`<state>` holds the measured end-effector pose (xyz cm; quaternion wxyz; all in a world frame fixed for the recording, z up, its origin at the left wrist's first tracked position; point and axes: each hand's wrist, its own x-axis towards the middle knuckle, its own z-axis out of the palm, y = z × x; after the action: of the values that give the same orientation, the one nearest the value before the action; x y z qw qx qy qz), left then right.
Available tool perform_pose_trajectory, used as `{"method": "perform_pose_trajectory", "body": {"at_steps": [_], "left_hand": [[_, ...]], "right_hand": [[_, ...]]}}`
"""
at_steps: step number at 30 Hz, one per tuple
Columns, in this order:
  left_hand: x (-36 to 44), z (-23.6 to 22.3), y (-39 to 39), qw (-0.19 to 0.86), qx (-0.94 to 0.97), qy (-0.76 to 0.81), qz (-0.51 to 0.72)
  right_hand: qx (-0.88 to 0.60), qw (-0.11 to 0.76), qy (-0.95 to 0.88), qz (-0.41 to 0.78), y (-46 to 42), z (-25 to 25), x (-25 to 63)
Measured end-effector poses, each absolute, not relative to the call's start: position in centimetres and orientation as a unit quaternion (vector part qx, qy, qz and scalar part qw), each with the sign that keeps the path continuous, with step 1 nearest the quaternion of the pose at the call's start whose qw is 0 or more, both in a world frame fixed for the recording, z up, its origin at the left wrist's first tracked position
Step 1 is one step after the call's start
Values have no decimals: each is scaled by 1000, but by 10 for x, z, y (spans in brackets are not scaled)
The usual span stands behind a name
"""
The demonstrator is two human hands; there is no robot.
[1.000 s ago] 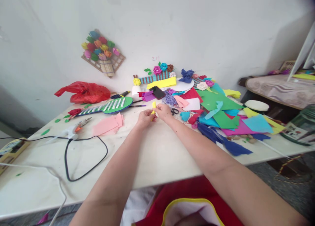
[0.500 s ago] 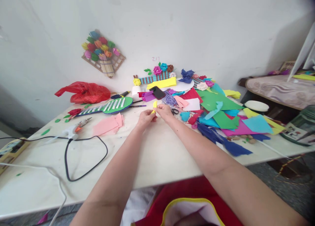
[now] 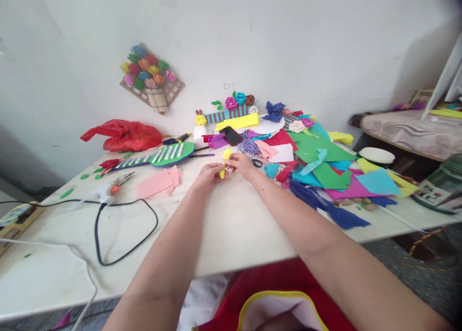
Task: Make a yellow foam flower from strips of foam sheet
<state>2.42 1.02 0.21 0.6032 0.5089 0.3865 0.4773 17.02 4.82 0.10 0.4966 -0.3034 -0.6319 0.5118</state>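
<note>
A small twisted piece of yellow crepe paper is pinched between both hands above the middle of the table. My left hand grips it from the left, thumb and fingers closed near its lower part. From the right, my right hand pinches its middle. One pointed end sticks up above the fingertips and the other hangs below. Just right of my right hand lies a pair of scissors, partly covered. A dark phone rests beyond the hands.
Pink paper sheets and a hot glue gun with a looping black cord lie to the left. Coloured paper scraps cover the right side. A red plastic bag sits at the back left, and a green jar stands far right.
My fingers have shifted on the yellow paper. More of it now shows, with its lower end visible below the fingertips. My left hand has moved slightly left and down.
</note>
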Motion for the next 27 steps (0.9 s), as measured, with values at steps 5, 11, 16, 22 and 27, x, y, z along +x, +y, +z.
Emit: {"method": "perform_pose_trajectory", "body": {"at_steps": [5, 11, 16, 22, 27], "left_hand": [[23, 1, 11, 538, 529, 415, 509], [24, -2, 14, 474, 559, 434, 523], [25, -6, 17, 417, 595, 458, 512], [31, -4, 14, 374, 634, 471, 485], [31, -4, 15, 365, 635, 476, 487]], "right_hand": [[-275, 465, -615, 575, 46, 5, 177], [-312, 484, -571, 585, 50, 6, 181], [-362, 461, -562, 584, 53, 6, 183], [-379, 394, -583, 601, 52, 9, 189], [-398, 336, -591, 616, 51, 12, 194]]}}
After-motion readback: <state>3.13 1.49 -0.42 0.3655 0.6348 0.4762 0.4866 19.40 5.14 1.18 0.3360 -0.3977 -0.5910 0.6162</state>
